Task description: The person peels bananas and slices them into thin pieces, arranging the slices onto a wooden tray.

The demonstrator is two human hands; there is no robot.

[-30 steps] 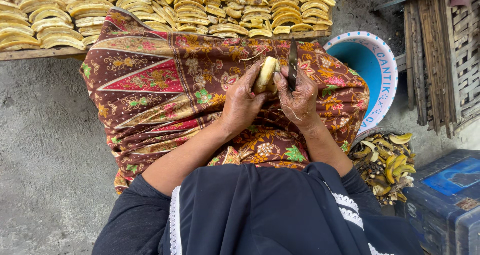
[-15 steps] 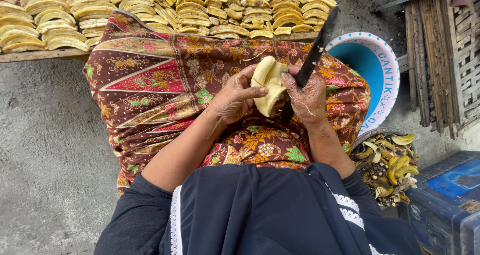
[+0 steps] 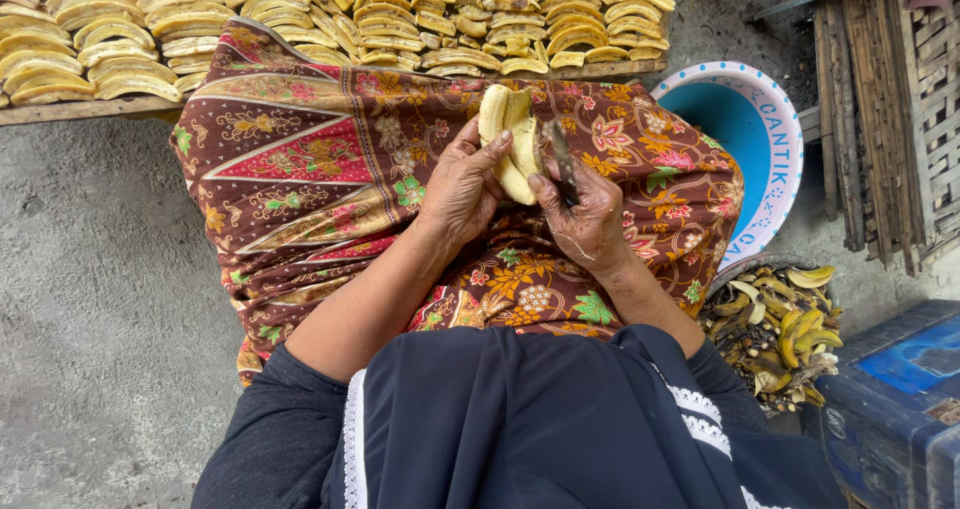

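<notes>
My left hand [image 3: 462,187] grips a peeled, pale yellow banana [image 3: 508,134] that is split lengthwise into slices, held above my lap. My right hand [image 3: 588,212] holds a dark-bladed knife [image 3: 562,159] with the blade lying against the banana's right side. Both hands hover over the brown patterned cloth [image 3: 320,159] that covers my knees.
Rows of sliced bananas [image 3: 380,14] lie on a wooden board [image 3: 70,111] in front of me. A blue plastic basin [image 3: 745,129] stands at the right, a bowl of banana peels [image 3: 780,329] beside my right elbow, a blue box [image 3: 900,389] at lower right. Grey concrete floor [image 3: 90,289] at left.
The knife has swung from pointing up and right to lying against the banana. The banana has turned more upright, its slices fanned apart, and both hands have drawn closer together.
</notes>
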